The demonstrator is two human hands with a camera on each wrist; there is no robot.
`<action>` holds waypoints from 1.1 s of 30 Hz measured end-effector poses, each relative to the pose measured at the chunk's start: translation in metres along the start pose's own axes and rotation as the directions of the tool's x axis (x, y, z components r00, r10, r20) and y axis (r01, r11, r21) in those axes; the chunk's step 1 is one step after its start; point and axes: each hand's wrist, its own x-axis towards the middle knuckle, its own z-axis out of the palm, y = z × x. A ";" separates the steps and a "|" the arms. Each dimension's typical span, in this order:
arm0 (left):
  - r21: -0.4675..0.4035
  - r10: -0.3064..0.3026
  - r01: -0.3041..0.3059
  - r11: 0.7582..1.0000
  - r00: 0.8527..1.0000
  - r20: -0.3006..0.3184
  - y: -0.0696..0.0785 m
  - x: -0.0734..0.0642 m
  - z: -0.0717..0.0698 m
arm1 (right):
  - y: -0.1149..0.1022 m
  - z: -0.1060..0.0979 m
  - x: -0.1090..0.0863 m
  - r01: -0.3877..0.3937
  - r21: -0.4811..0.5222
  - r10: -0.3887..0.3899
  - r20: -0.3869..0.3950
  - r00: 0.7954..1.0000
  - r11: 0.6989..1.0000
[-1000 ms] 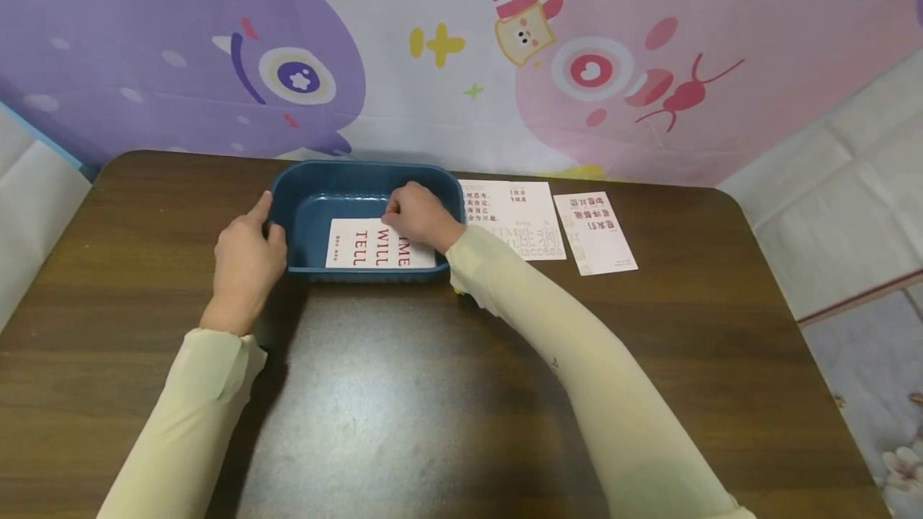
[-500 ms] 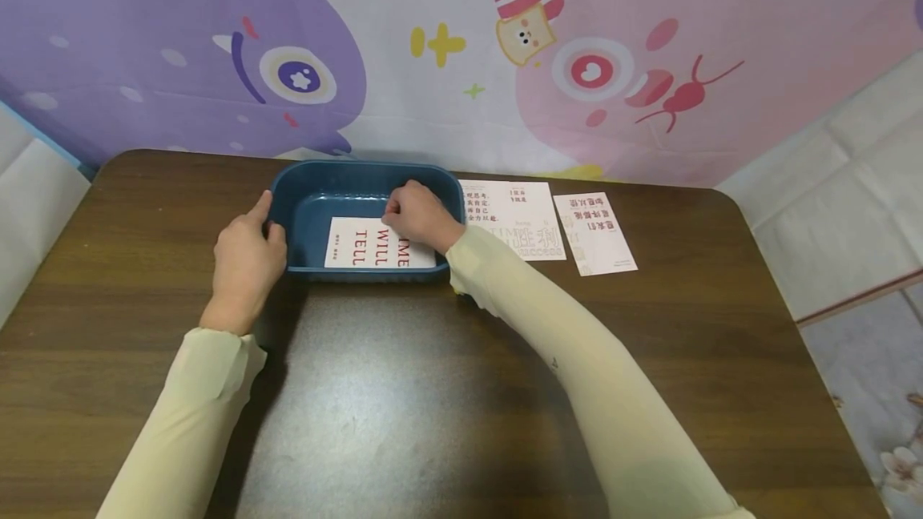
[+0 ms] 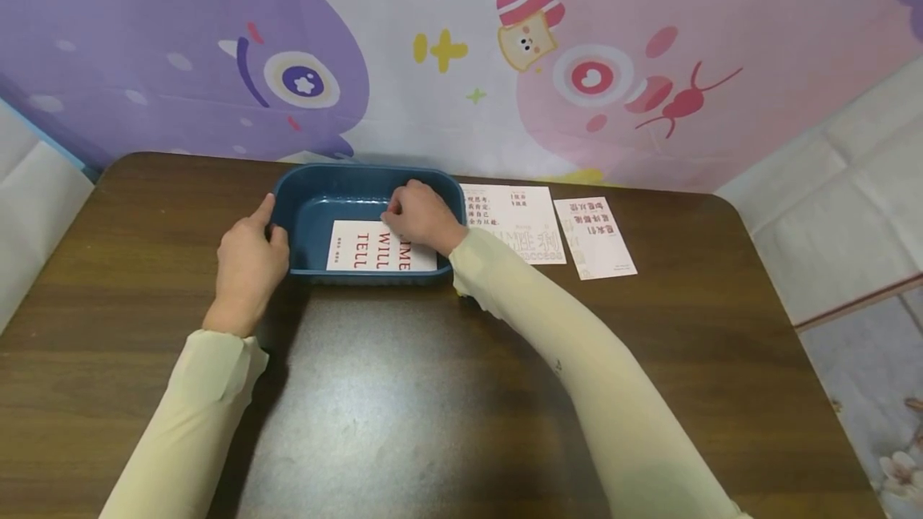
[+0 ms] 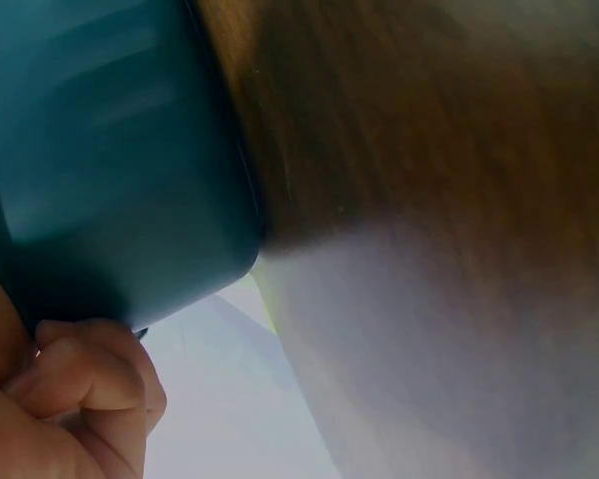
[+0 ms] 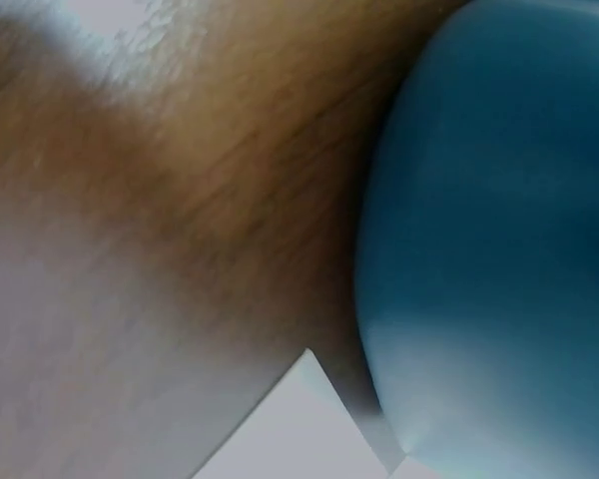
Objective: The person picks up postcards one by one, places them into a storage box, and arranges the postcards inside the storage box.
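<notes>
"While the left hand (image 3: pixel 248 263) grips the left end of a blue basin (image 3: pixel 306 231), the right hand (image 3: pixel 425 219) reaches over the other end, its fingers bent, and seems to pinch the upper edge of a white card (image 3: pixel 346 251)."

"Where exactly is that card?"

"Inside the basin, toward the near right corner, with its lower edge by the near wall. Large red letters run sideways on it: WILL, TELL and part of a third word, which the right hand partly covers. Whether it lies flat or leans, I can't tell."

"And outside?"

"On a dark wooden table (image 3: pixel 360 391), just beside the basin on the right, is some printed white paper (image 3: pixel 537 211), perhaps more than one sheet, partly covered by the right sleeve (image 3: pixel 570 335). Farther right, a narrow printed card (image 3: pixel 602 251) lies apart, at a slant. Behind hangs a cartoon cloth (image 3: pixel 447 126), purple and pink."

"Which step is this, would you say?"

"Placing the white card, I'd guess, though the pose would suit lifting it out too."

"If it's placing, what does the next move call for?"

"A clean release: fingertips parting without dragging the card, then the right hand rising clear of the rim while the left steadies the basin. For another card, the narrow one looks easiest, since nothing covers it."
</notes>
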 end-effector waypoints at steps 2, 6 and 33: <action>-0.002 0.000 0.000 1.000 1.000 -0.001 0.000 0.000 0.000 | 0.000 -0.002 -0.001 0.009 -0.006 -0.009 -0.015 1.000 1.000; -0.002 0.003 -0.003 1.000 1.000 0.002 0.002 -0.001 0.000 | 0.000 -0.006 -0.005 0.015 -0.016 -0.016 -0.046 0.999 1.000; 0.007 -0.034 0.034 0.999 0.998 0.049 0.001 0.000 0.000 | 0.009 -0.037 -0.025 0.057 -0.035 -0.062 -0.151 0.987 0.998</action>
